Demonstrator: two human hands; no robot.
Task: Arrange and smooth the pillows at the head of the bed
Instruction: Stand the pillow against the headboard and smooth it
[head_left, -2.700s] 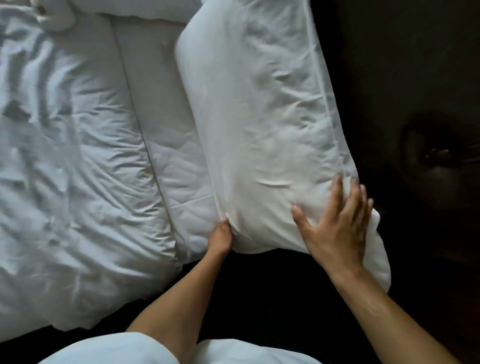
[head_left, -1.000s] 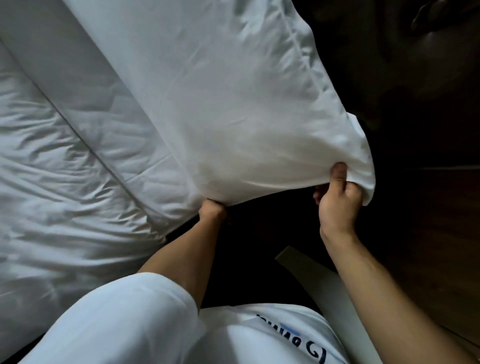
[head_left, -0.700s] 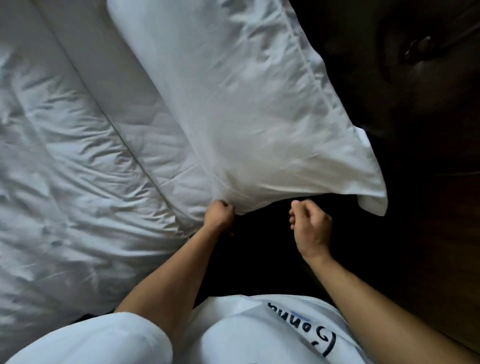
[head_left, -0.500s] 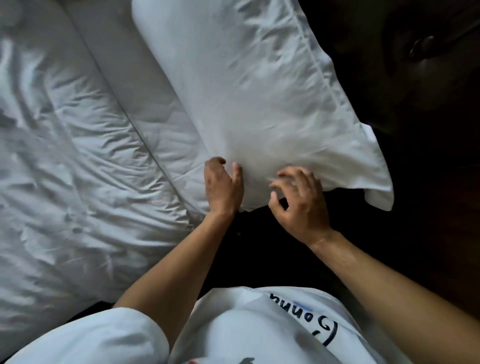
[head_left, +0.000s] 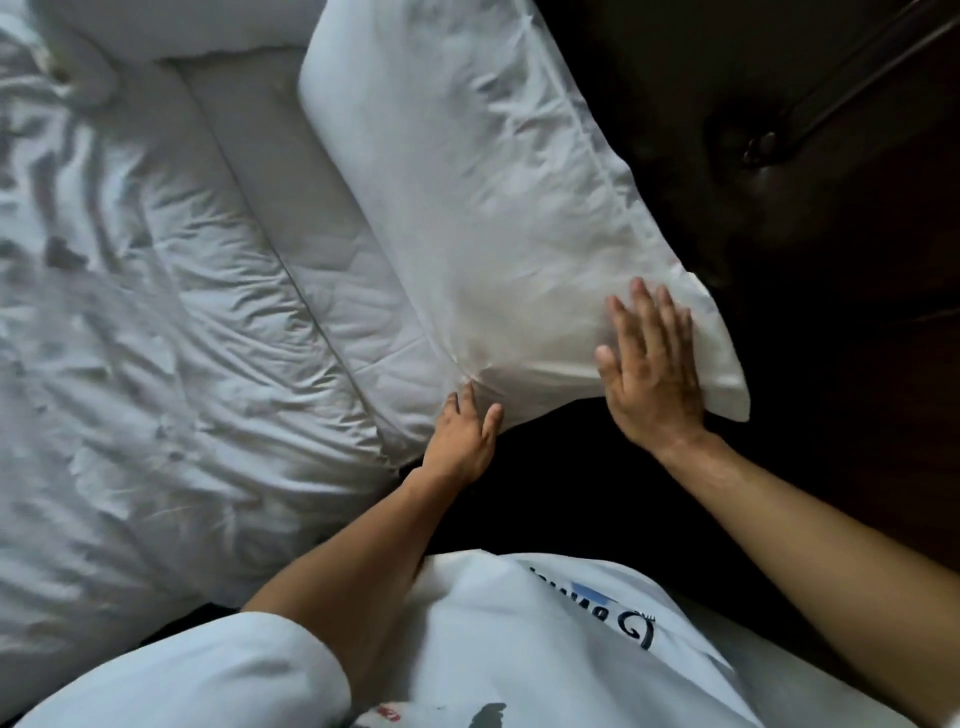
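- Right hand (head_left: 652, 366) lay flat and open on the pillow (head_left: 483, 208), palm down, fingers extended and close together, near the pillow's near end on the headboard side; it held nothing.
- Left hand (head_left: 465, 434) was at the pillow's near corner on the duvet side, fingers curled against the fabric edge where creases gathered. Whether it pinched the fabric or only pressed it could not be told.
- Pillow, white with a stitched flange border, lay lengthwise along the dark tufted headboard (head_left: 779, 156), its long edge touching it. The near corner flap beyond the right hand overhung the bed's edge.
- Casing surface showed fine wrinkles, most in the far half of the pillow.
- Bare strip of white mattress sheet (head_left: 311, 234) ran just beside the pillow, on the side away from the headboard.
- Crumpled white duvet (head_left: 130, 338) lay beyond that strip, apart from the pillow.
- Second white pillow (head_left: 182, 26) partly visible past the far end of the pillow.
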